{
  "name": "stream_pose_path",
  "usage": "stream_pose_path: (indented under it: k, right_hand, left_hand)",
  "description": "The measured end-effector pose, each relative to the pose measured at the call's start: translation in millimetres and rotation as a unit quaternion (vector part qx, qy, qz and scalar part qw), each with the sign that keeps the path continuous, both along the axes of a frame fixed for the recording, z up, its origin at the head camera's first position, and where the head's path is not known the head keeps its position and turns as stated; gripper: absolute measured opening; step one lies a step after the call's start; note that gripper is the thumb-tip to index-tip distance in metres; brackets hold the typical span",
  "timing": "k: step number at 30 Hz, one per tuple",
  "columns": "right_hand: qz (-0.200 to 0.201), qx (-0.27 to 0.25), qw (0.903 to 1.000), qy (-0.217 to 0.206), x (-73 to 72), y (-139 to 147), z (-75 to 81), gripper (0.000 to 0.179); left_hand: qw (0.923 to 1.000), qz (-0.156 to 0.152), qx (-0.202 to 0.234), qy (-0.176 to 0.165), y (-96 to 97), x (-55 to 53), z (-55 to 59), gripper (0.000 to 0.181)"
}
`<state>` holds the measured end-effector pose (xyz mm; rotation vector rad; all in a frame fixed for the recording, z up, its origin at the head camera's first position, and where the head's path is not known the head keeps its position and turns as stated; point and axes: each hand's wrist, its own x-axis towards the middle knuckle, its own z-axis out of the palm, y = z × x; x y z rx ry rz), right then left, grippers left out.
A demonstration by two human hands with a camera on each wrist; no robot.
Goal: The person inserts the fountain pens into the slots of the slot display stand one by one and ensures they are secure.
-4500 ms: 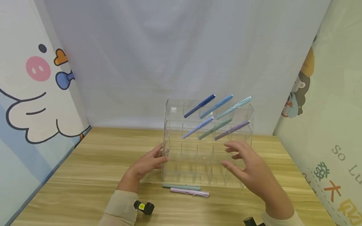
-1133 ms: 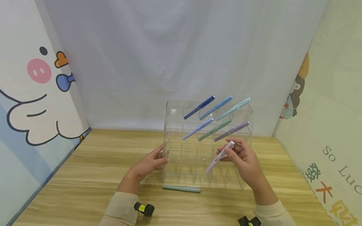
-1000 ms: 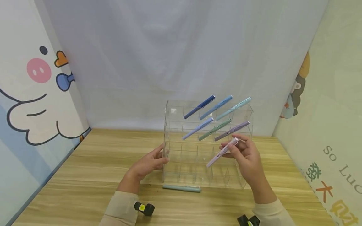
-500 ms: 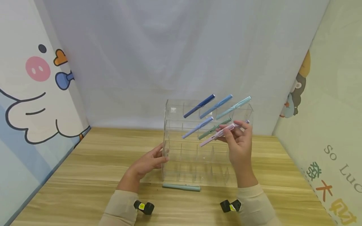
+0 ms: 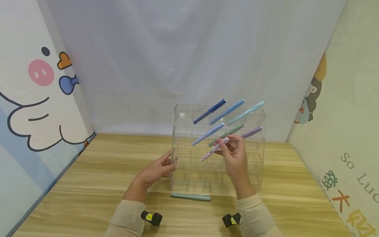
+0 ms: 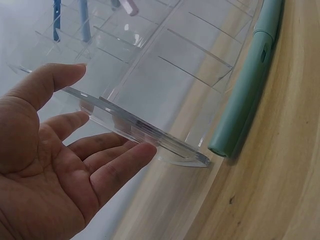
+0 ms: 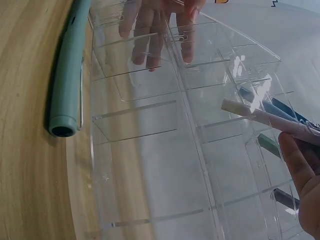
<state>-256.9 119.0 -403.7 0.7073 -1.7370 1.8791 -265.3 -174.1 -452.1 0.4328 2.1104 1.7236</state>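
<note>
A clear acrylic pen rack [image 5: 195,174] with tiered compartments stands on the wooden table. My left hand [image 5: 155,169] touches its left side panel, fingers loosely extended and thumb by the edge, as the left wrist view shows. My right hand [image 5: 235,154] pinches a pale pink pen [image 5: 211,152] between thumb and fingers, tilted, its lower end over the third tier from the top. A navy pen [image 5: 208,112], blue pen [image 5: 226,112] and light aqua pen [image 5: 245,113] lean in the top tier. Below sit a periwinkle pen [image 5: 207,135], a green pen [image 5: 235,129] and a purple pen [image 5: 253,131], the latter two partly hidden.
A sage green pen [image 5: 190,197] lies on the table [image 5: 97,184] along the rack's front edge. Behind the rack hangs a pale curtain [image 5: 133,82]. Walls with cartoon prints flank the table on both sides.
My right hand took the pale pink pen from the table, lifted it to the rack, then shifted left with it. The left hand stays at the rack's side.
</note>
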Motion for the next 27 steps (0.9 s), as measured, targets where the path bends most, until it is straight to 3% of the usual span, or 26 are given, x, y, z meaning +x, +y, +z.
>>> stream_pose_path:
  k: [17, 27]
  right_hand:
    - [-0.003, 0.054, 0.9963, -0.066, 3.6, -0.5, -2.2, 0.031]
    - [-0.011, 0.097, 0.9924, -0.075, 2.3, 1.6, -2.5, 0.024]
  left_hand:
    - [1.0000, 0.002, -0.005, -0.002, -0.5, 0.9, -1.3, 0.079]
    - [1.0000, -0.001, -0.002, 0.001, -1.0, -0.1, -2.1, 0.083]
